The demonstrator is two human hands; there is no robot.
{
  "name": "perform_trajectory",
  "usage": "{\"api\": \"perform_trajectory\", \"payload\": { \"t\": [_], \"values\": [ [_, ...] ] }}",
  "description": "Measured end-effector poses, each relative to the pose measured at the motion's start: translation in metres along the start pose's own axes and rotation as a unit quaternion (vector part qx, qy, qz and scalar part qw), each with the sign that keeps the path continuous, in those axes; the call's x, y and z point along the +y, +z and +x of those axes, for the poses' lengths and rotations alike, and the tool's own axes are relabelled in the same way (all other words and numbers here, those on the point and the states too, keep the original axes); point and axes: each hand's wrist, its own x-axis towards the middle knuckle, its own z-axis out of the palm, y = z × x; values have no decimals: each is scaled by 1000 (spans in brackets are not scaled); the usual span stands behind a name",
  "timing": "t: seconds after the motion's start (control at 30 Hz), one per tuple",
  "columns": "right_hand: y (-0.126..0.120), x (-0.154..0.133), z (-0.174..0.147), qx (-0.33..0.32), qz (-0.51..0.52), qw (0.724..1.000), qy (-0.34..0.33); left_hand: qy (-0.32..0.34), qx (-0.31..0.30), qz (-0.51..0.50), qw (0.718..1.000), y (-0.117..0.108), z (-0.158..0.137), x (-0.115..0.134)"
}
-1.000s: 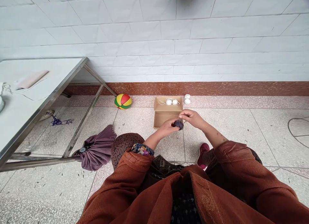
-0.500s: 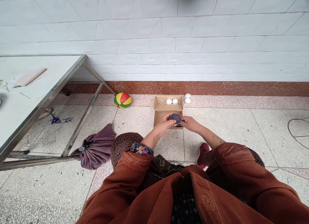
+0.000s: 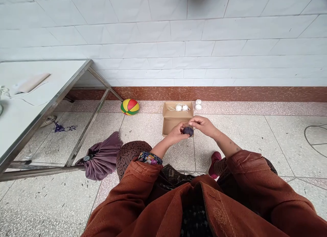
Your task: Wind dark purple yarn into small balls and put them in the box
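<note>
My left hand (image 3: 176, 134) is closed around a small dark purple-grey ball of yarn (image 3: 188, 131). Just above the ball, my right hand (image 3: 203, 126) pinches its fingertips together on what looks like a thin strand of the yarn. Both hands are over the front part of an open cardboard box (image 3: 168, 125), hiding some of its near right corner. In the box's raised back part lie two white yarn balls (image 3: 178, 108) with loose ends. Two more white balls (image 3: 198, 107) rest on the floor right of the box.
A multicoloured ball (image 3: 130, 107) lies by the wall. At the left stands a metal-framed table (image 3: 63, 72), with tangled dark yarn (image 3: 61, 128) on the floor beneath and a purple cloth bag (image 3: 102, 158) beside its leg. A dark wire loop (image 3: 306, 136) is at the far right.
My right hand has risen from the ball's side to above it, fingers pinched. The ball has shifted slightly down in my left hand.
</note>
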Motion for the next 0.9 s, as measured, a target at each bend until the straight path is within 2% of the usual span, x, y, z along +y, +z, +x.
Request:
{"api": "perform_trajectory", "payload": {
  "t": [0.13,0.27,0.37,0.5,0.57,0.67,0.77,0.9],
  "values": [
    [3,15,4,26,-26,999,18,29,-75,-57,995,2,-5,6],
    [13,27,2,2,-49,995,81,33,-80,-157,984,0,-8,15],
    [18,29,-1,-17,-83,991,107,6,-26,-201,979,-3,-8,16],
    [22,21,-6,-67,-101,989,86,-10,86,-228,970,-9,-1,10],
    [23,14,-8,-113,-103,987,53,-21,134,-201,970,-10,2,6],
    [22,3,-9,-169,-101,980,-1,-27,168,-123,978,-11,5,2],
    [16,-4,-4,-149,-77,985,-31,-22,148,-66,986,-9,4,1],
    [7,-4,8,-41,-50,997,-35,-24,47,-68,996,-6,1,2]
  ]
}}
